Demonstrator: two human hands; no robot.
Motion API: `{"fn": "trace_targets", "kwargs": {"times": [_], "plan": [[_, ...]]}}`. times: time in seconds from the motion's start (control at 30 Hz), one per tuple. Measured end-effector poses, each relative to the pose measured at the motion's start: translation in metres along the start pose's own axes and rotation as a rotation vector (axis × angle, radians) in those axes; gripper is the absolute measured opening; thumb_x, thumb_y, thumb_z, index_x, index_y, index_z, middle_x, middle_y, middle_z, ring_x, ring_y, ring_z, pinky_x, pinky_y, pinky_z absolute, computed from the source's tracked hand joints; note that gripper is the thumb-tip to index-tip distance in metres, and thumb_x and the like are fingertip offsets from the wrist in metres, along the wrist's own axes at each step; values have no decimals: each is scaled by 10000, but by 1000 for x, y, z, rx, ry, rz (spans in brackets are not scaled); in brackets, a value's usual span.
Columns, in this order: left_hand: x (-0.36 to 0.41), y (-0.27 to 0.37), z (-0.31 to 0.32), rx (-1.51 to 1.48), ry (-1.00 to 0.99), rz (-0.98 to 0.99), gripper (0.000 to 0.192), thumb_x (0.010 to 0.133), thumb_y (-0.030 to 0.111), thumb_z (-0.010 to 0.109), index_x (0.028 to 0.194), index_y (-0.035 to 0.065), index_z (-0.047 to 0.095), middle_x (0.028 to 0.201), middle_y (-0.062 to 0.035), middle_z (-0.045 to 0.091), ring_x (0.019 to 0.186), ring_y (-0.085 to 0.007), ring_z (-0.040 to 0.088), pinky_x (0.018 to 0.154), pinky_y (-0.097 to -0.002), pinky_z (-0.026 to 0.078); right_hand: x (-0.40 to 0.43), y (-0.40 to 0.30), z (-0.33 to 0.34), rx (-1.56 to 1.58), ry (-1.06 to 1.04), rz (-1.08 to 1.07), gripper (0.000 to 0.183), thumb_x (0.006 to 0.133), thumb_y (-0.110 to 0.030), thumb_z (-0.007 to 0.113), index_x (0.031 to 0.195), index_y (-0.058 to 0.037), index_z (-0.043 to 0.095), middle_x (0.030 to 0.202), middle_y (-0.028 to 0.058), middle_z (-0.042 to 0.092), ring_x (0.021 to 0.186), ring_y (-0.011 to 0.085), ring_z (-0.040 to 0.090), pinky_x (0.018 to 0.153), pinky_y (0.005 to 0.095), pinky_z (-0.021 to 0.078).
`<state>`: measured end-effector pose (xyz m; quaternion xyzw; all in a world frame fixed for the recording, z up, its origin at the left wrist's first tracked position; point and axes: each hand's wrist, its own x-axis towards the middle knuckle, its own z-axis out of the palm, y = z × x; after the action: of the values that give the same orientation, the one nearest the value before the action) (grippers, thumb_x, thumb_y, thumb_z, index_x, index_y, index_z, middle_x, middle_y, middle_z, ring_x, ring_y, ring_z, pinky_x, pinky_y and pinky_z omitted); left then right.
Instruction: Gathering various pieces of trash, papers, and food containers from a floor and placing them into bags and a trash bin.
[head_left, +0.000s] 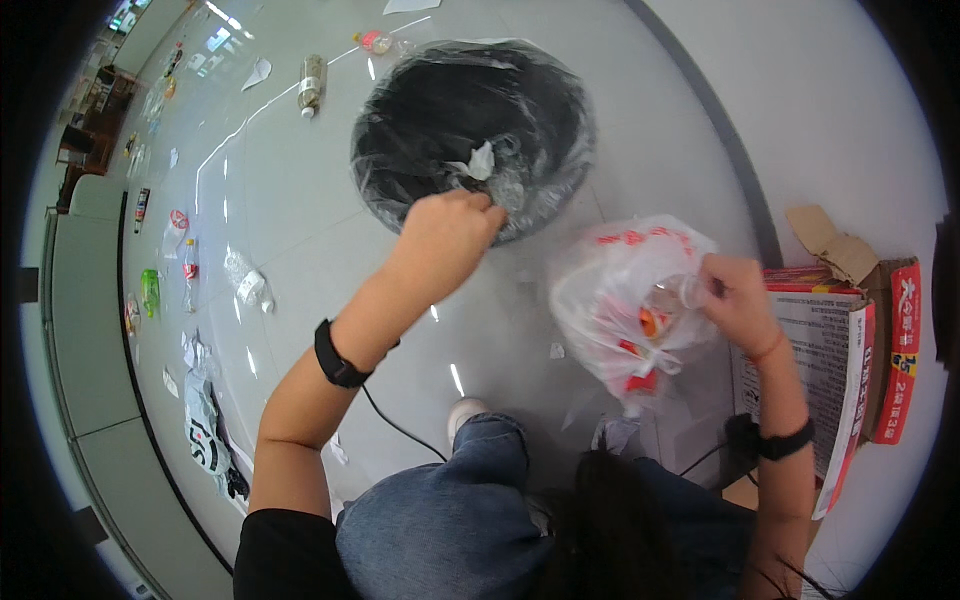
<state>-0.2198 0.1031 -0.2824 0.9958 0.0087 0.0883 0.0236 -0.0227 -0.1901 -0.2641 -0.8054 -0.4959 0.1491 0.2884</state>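
My left hand (454, 229) is over the near rim of a round black bin (420, 97) lined with a clear plastic bag; whether its curled fingers hold anything is hidden. Inside the bin lie a crumpled white tissue (481, 160) and some clear plastic. At the right, my right hand (739, 304) grips the neck end of a clear plastic bottle (664, 304) with an orange label. The bottle is at the opening of a white plastic bag (592, 292) with red print, which has red-labelled things inside and stands on the floor to the right of the bin.
Flattened cardboard boxes (810, 337) lean at the right wall. On the floor at left lie a green bottle (150, 292), a red-labelled bottle (190, 274), a crushed bottle (251, 287), a plastic bag (202, 427) and paper scraps. Beyond the bin's left is a bottle (310, 84) with brownish contents.
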Motion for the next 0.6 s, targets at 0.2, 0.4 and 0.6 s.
{"fn": "trace_targets", "kwargs": {"times": [0.2, 0.4, 0.6], "plan": [[-31, 19, -5, -100, -25, 105, 107, 682, 58, 601, 787, 58, 577, 759, -61, 548, 759, -235, 574, 654, -335, 497, -11, -52, -80, -63, -13, -4, 262, 713, -86, 684, 663, -14, 438, 593, 64, 441, 548, 134, 406, 511, 269, 337], [-17, 16, -10, -170, -9, 205, 99, 681, 77, 596, 765, 54, 548, 764, -55, 541, 761, -233, 565, 667, -329, 498, -59, -49, -193, -192, 762, 117, 249, 854, -101, 614, 1087, -18, 646, 1067, 73, 624, 913, 164, 603, 749, 294, 508], [8, 42, -13, -219, -110, 423, 132, 719, 131, 645, 810, 67, 573, 818, -42, 564, 821, -221, 579, 712, -336, 506, -73, -93, -176, -268, 930, -68, 385, 914, -129, 537, 1280, -19, 493, 1215, 88, 554, 1064, 188, 548, 912, 302, 444]]}}
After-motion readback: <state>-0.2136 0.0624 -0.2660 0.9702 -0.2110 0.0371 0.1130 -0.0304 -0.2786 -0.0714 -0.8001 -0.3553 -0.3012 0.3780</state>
